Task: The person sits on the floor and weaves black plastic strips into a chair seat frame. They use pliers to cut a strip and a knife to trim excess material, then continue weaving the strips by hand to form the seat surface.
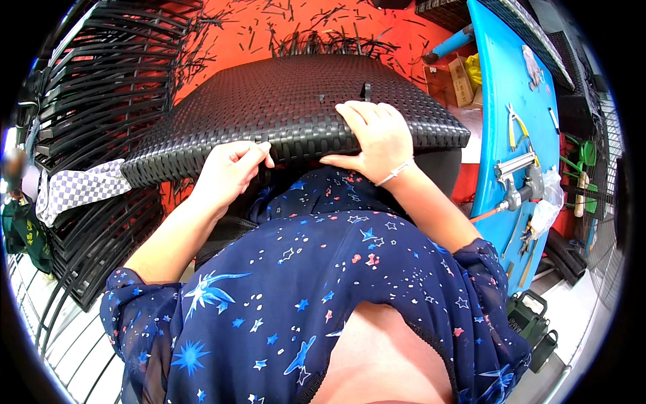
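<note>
A black woven wicker panel (282, 94) with a thick rolled front edge lies across in front of me. My left hand (232, 172) is closed at that front edge, thumb and index finger pinched together against the weave. What sits between those fingertips is too small to make out. Farther right, my right hand (380, 141) rests on the panel, its fingers laid over the top and the thumb apart along the front edge. Just beyond its fingers a short black strip end (365, 91) sticks up from the weave.
Curved black strips or frames (114, 94) are stacked at the left, near a checkered cloth (84, 188). Black offcuts litter the red floor (235, 34). On the right, a blue table (494, 128) carries pliers (517, 124), a metal tool (518, 178) and a plastic bag (548, 202). Cardboard boxes (461, 81) stand beside it.
</note>
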### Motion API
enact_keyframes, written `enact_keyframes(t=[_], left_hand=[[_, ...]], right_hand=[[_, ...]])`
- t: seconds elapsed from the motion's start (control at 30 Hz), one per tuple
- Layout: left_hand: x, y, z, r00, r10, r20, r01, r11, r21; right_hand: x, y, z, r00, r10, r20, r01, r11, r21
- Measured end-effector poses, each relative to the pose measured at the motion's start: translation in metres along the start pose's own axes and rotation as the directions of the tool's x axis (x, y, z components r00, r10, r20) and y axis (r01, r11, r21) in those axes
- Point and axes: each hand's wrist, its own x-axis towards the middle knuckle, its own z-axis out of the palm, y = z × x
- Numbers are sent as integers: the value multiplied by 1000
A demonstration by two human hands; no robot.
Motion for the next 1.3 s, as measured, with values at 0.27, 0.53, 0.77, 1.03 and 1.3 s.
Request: enact_keyframes(t=[0.27,0.53,0.77,1.03,1.3], left_hand=[[1,-9,-1,986,164,7,-164,982,92],[-1,-17,-6,976,212,56,-216,972,91],[-4,-18,-3,963,271,-4,-267,949,167],[9,-13,-4,937,337,-95,-339,941,-8],[1,7,-17,825,523,-215,-478,848,227]], right_hand=[[1,2,6,999,4,-41,-3,999,33],[4,-3,5,999,35,-6,-35,999,35],[6,-5,1,999,39,-9,-38,997,62],[13,3,-1,1000,-23,15,22,997,68],[46,-7,-12,1000,-13,4,13,1000,10]])
